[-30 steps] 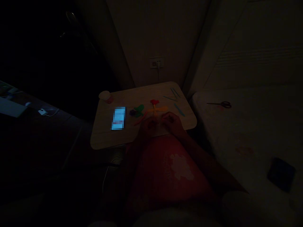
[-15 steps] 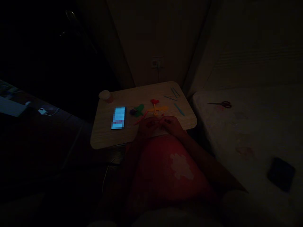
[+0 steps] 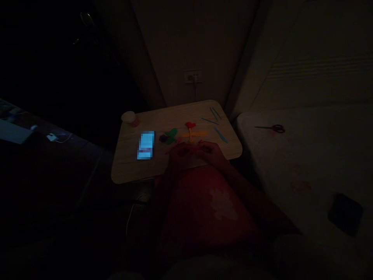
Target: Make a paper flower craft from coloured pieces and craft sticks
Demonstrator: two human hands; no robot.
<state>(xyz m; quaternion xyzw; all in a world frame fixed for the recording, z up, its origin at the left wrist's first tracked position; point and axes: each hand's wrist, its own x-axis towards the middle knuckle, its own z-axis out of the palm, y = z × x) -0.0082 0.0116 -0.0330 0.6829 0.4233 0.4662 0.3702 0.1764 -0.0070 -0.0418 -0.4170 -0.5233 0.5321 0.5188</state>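
In the dim head view my left hand point(image 3: 181, 153) and my right hand point(image 3: 209, 150) meet over the near edge of a small wooden table point(image 3: 128, 169). Their fingers are curled together, and whatever they pinch is too dark to make out. Just beyond them lies an orange-yellow modelling clay cross shape point(image 3: 198, 133) with a red clay piece point(image 3: 190, 125) at its far end. To its left are green clay point(image 3: 171, 135) and dark purple clay point(image 3: 163, 138). A thin red clay strip point(image 3: 178, 140) lies partly behind my left hand.
A lit phone point(image 3: 146, 145) and a paper cup point(image 3: 129, 118) stand on the table's left side. Thin blue tools point(image 3: 214, 113) and a wider blue tool point(image 3: 221, 135) lie at the right. Scissors point(image 3: 274, 128) and a dark object point(image 3: 345, 214) rest on the pale surface to the right.
Both hands stay together in nearly the same spot, with fingers slightly shifted. My left hand now covers more of the thin red strip.
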